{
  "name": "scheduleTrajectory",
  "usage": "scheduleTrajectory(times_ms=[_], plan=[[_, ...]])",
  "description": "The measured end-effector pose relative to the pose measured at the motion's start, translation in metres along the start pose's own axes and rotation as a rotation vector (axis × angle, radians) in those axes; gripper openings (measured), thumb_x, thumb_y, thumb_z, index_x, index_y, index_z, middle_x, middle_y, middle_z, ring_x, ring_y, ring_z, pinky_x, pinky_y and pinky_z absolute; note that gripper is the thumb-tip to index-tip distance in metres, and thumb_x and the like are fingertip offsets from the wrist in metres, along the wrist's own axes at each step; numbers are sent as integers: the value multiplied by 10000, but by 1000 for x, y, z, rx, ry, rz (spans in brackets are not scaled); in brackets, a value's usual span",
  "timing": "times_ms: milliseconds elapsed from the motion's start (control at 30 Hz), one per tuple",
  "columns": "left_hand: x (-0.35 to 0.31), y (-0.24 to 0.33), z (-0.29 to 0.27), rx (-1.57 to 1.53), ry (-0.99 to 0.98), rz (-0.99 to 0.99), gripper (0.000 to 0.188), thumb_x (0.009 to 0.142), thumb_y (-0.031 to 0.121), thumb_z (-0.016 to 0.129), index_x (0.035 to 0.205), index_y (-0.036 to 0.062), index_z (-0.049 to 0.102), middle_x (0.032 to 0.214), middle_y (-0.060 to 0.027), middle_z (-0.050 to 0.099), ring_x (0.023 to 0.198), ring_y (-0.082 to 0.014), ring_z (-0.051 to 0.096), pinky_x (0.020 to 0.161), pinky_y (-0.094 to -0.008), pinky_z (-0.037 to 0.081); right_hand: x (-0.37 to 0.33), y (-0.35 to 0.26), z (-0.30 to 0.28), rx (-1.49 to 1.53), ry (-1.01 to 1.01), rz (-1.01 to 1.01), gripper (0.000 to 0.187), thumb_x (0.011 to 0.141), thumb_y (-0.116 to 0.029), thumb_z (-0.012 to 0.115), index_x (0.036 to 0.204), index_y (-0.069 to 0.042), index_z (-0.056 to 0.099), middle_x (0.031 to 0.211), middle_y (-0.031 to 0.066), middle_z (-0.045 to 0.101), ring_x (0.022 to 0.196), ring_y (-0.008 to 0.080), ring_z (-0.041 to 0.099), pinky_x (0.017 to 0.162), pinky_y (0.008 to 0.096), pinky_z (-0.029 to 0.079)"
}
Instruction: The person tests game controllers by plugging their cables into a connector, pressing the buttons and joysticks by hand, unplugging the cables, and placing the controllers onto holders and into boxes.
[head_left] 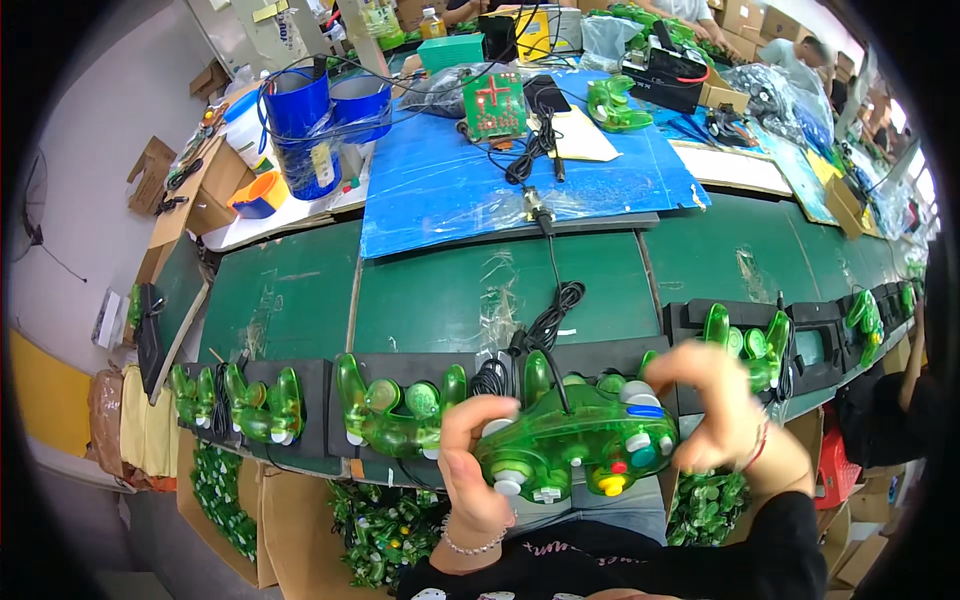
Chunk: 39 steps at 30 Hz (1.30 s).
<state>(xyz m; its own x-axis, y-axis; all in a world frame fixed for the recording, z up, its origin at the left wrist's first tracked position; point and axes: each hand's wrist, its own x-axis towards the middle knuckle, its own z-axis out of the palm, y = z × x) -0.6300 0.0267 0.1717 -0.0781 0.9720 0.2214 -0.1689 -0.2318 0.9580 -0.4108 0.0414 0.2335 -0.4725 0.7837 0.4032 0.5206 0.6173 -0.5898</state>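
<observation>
A clear green game controller is held between my two hands above the near edge of the bench, its buttons and sticks turned toward me. My left hand grips its left end, fingers curled over the upper edge. Around the right end my right hand is closed, the index finger near the blue shoulder button. From the controller's upper edge a black cable, partly coiled, runs up to a plug joint on the blue sheet. Beyond it stands a green circuit board with a lit red cross pattern.
Black trays with more green controllers line the bench's near edge. Below stand cardboard boxes of green parts. The green worktop carries a blue sheet. Blue cups stand at the far left. Other people work at the far right.
</observation>
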Motion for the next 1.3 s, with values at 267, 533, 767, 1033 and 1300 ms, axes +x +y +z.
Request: scheduleTrajectory(times_ms=[267,533,767,1033,1300], plan=[[15,-27,0,-132,40,-120,558,936,469,218,1082,3,487,967,-48,485,804,-112,460,728,-238,368,131,141,-38,-479,142,136,146,820,-145,577,905,-28,557,741,105,548,631,217,556,585,315,448],[11,-33,-5,-171,117,-201,555,912,476,222,1084,-1,447,762,-73,523,625,-136,485,571,-231,379,168,297,-25,-768,-2,367,184,760,-137,571,896,-59,667,869,170,640,828,315,613,777,383,479],[12,-27,-16,-442,-119,-385,735,871,600,307,1245,-28,230,933,-164,564,748,-157,542,677,-272,435,179,314,-43,-725,-201,310,146,726,-150,587,788,-60,684,772,159,640,732,313,617,702,372,489],[18,-23,0,-416,21,-157,609,941,473,257,1200,-61,390,741,-32,519,526,-90,394,513,-230,357,195,300,-49,-1071,-564,66,100,768,-83,531,830,-55,604,853,97,598,794,280,614,705,360,499],[-1,-35,-15,-439,-156,-401,729,873,603,291,1232,-29,238,925,-176,565,733,-155,538,656,-272,432,192,296,-44,-1140,-567,33,124,757,-60,529,856,-51,603,883,106,589,798,278,614,710,362,501]])
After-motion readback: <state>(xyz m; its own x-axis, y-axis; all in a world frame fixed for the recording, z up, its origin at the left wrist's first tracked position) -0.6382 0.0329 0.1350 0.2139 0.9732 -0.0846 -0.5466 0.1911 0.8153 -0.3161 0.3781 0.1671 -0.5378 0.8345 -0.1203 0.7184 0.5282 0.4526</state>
